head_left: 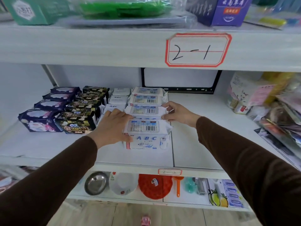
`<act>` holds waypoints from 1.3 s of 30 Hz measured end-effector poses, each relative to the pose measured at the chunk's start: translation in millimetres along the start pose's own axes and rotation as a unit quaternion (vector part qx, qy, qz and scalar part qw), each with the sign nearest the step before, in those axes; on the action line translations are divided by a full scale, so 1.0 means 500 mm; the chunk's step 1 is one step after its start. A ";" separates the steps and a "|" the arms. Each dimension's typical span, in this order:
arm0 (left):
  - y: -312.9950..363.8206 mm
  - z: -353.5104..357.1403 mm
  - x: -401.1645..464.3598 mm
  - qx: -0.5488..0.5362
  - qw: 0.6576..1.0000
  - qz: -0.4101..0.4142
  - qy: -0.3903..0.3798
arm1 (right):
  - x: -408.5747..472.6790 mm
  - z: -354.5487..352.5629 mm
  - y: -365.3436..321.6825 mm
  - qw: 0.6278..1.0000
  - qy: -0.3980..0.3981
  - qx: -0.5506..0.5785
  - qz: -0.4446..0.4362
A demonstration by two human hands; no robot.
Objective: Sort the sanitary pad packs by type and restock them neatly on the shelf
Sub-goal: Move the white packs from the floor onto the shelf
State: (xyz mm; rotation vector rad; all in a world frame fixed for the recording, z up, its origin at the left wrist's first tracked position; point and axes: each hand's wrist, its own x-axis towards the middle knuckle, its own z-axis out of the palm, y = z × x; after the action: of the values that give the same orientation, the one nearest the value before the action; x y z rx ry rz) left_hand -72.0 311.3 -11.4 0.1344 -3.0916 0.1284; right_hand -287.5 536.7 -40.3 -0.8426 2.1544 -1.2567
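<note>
Left hand [114, 126]: laid flat, fingers relaxed, against the front white pack [146, 134].
Right hand [177, 114]: curled round the second white pack [144, 111].
Shelf [195, 136]: rows kept by type.

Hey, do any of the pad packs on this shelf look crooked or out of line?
Mostly tidy. The front white ABC pack sits slightly forward and right of its row, between the left hand and right hand. The purple and black rows look straight.
</note>
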 end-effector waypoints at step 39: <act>-0.051 0.024 -0.116 -0.169 0.981 -0.052 0.074 | -0.136 0.104 -0.080 0.915 0.214 -0.251 -0.230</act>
State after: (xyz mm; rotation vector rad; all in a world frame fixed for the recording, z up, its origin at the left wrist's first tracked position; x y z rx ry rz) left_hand -12.7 289.7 -24.0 0.2576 -2.8949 -0.3719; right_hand -195.3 540.7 -20.2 -1.4691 2.8136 -1.1891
